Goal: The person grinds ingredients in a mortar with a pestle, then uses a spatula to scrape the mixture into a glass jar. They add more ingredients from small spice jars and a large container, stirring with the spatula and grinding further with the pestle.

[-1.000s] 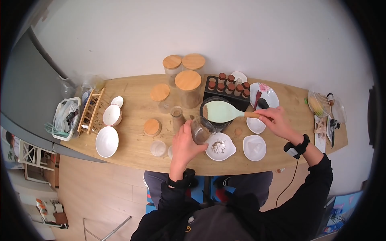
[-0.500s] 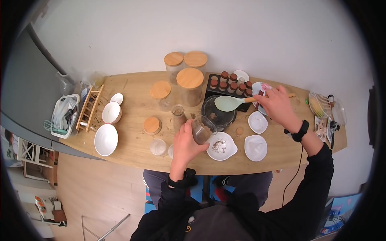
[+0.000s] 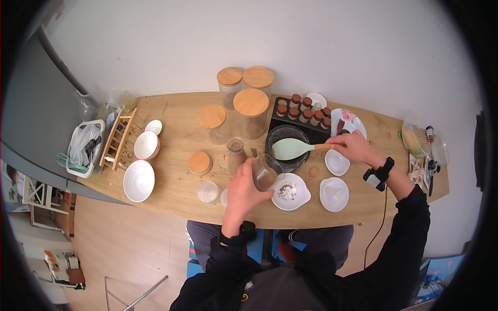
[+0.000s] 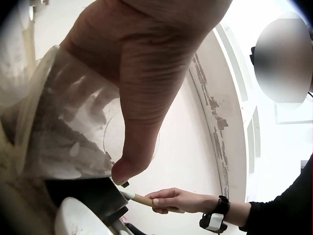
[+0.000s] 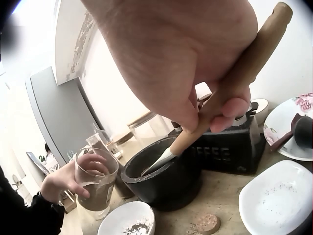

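Observation:
My right hand (image 3: 355, 147) grips the wooden handle of a pale green spatula (image 3: 293, 149). In the right wrist view the spatula's head dips into a black mortar (image 5: 161, 183), its lower end hidden behind the rim. My left hand (image 3: 244, 194) holds a clear glass (image 3: 265, 173) just left of the mortar, fingers round its far side and thumb on the near side. Brown powder (image 5: 98, 196) lies in the glass. In front of the mortar sits a white spouted bowl (image 3: 298, 202) with white and brown bits inside.
A round cork (image 3: 313, 171) lies right of the mortar, near two small white dishes. Behind stands a black rack (image 3: 280, 111) of capped spice jars. Wooden-lidded canisters (image 3: 251, 102) stand back left; a slim glass jar (image 3: 236, 155) is close to my left hand.
The spatula was lifted towards the back right, then lowered back into the mortar; the brown patch on its head no longer shows. My left hand keeps holding the glass in nearly the same place.

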Tool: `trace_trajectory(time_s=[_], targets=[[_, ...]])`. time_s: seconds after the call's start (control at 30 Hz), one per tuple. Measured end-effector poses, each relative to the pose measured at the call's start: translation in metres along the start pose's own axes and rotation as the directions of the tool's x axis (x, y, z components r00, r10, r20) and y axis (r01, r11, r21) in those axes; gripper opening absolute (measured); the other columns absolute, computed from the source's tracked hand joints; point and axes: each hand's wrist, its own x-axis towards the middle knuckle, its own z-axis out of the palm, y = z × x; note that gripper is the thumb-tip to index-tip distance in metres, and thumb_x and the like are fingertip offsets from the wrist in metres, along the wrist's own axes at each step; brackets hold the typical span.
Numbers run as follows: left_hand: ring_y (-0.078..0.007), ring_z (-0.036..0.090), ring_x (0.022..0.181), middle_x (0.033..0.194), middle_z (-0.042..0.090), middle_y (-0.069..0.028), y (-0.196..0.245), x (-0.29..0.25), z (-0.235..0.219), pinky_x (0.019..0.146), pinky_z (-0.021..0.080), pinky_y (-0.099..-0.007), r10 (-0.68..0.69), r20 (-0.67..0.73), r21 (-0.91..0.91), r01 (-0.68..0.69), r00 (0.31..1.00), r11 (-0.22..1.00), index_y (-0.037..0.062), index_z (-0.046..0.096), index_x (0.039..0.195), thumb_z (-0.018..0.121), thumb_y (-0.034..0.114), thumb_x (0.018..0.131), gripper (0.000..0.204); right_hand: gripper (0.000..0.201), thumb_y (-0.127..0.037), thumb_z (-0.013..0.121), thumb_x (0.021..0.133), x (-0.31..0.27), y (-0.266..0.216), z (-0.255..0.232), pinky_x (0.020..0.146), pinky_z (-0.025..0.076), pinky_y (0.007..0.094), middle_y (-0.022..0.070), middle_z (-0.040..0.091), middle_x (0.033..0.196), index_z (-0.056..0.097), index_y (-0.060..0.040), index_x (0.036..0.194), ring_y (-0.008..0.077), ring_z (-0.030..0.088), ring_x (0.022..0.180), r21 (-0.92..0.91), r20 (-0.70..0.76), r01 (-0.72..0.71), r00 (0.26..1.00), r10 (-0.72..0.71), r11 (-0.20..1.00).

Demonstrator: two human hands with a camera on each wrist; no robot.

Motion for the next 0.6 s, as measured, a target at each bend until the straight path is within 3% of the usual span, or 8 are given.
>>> trace_trajectory(time_s=[0.17, 0.37, 0.47, 0.57, 0.6], targets=[[-0.0371, 0.056, 0.103, 0.114, 0.055, -0.0219, 0.003, 0.001, -0.002, 0.086, 0.046, -0.0424, -0.015, 0.001, 0.008, 0.015, 1.0, 1.0, -0.0005, 0.04, 0.127, 0.082, 0.026, 0.053, 0.09, 0.023, -0.029, 0.057, 0.089, -0.011, -0.004, 0.007, 0.071, 0.043, 0.0325, 0.0028, 0.067, 0.077, 0.068, -0.0228, 0.107, 0.0202, 0.062, 0.069, 0.125, -0.009, -0.107, 0.994, 0.109, 0.986], [-0.0374, 0.055, 0.105, 0.115, 0.055, -0.0222, 0.008, 0.001, -0.003, 0.086, 0.046, -0.0425, -0.002, -0.015, 0.029, 0.003, 1.0, 1.0, -0.0006, 0.04, 0.127, 0.082, 0.027, 0.053, 0.09, 0.027, -0.028, 0.059, 0.088, -0.014, 0.02, 0.033, 0.063, 0.047, 0.0306, 0.0069, 0.066, 0.076, 0.066, -0.0198, 0.112, 0.018, 0.061, 0.067, 0.279, -0.017, -0.111, 0.993, 0.121, 0.954], [-0.0374, 0.055, 0.105, 0.115, 0.054, -0.0223, 0.01, 0.002, -0.003, 0.086, 0.046, -0.0425, -0.002, -0.015, 0.047, 0.002, 1.0, 0.999, -0.0004, 0.039, 0.128, 0.082, 0.026, 0.053, 0.09, 0.027, -0.025, 0.059, 0.088, -0.019, 0.029, 0.04, 0.062, 0.046, 0.03, 0.0068, 0.064, 0.074, 0.066, -0.0169, 0.113, 0.0165, 0.059, 0.065, 0.388, -0.03, -0.1, 0.992, 0.121, 0.916], [-0.0373, 0.055, 0.105, 0.115, 0.054, -0.0225, 0.013, 0.002, -0.002, 0.085, 0.047, -0.0425, -0.002, -0.018, 0.044, 0.002, 1.0, 0.999, -0.0003, 0.039, 0.128, 0.082, 0.026, 0.053, 0.091, 0.026, -0.02, 0.059, 0.088, -0.029, 0.036, 0.042, 0.057, 0.045, 0.0299, 0.0067, 0.063, 0.071, 0.065, -0.013, 0.113, 0.0167, 0.058, 0.063, 0.505, -0.141, 0.033, 0.989, 0.045, 0.862], [-0.0373, 0.055, 0.105, 0.115, 0.054, -0.0226, 0.013, 0.002, -0.002, 0.085, 0.047, -0.0424, -0.001, -0.018, 0.039, 0.002, 1.0, 0.999, -0.0003, 0.039, 0.128, 0.083, 0.026, 0.053, 0.091, 0.026, -0.019, 0.059, 0.088, -0.035, 0.03, 0.034, 0.06, 0.044, 0.0308, 0.0058, 0.061, 0.07, 0.066, -0.0133, 0.112, 0.0165, 0.057, 0.063, 0.462, -0.185, 0.068, 0.983, 0.021, 0.884]])
